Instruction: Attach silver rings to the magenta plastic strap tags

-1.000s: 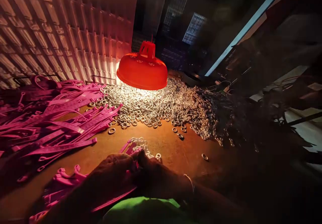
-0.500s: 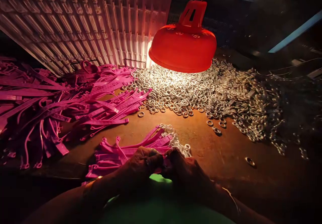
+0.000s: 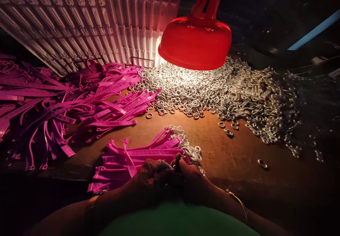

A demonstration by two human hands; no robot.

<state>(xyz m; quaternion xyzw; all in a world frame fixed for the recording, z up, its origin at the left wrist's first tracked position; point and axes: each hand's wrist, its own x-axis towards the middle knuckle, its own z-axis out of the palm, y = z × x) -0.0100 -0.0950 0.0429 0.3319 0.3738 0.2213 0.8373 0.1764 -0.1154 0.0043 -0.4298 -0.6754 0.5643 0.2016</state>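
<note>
My left hand (image 3: pixel 151 177) and my right hand (image 3: pixel 192 181) meet at the near edge of a brown table (image 3: pixel 233 154), fingers pinched together on a pink plastic strap. Whether a ring sits between the fingers is hidden in shadow. Just beyond my hands lies a small stack of pink straps with metal rings on their ends (image 3: pixel 148 154). A big heap of loose metal rings (image 3: pixel 207 91) lies at the back under a red hanging lamp (image 3: pixel 196 39). Loose pink straps (image 3: pixel 53 105) are piled at the left.
A ribbed plastic panel (image 3: pixel 87 20) leans along the back left. Single stray rings (image 3: pixel 262 163) lie on the table to the right. The right side is dark. Green cloth (image 3: pixel 175 222) shows at the bottom edge.
The view swung left and down, then steadied. My hands stayed pressed together on the strap and shifted slightly toward the stack of ringed straps.
</note>
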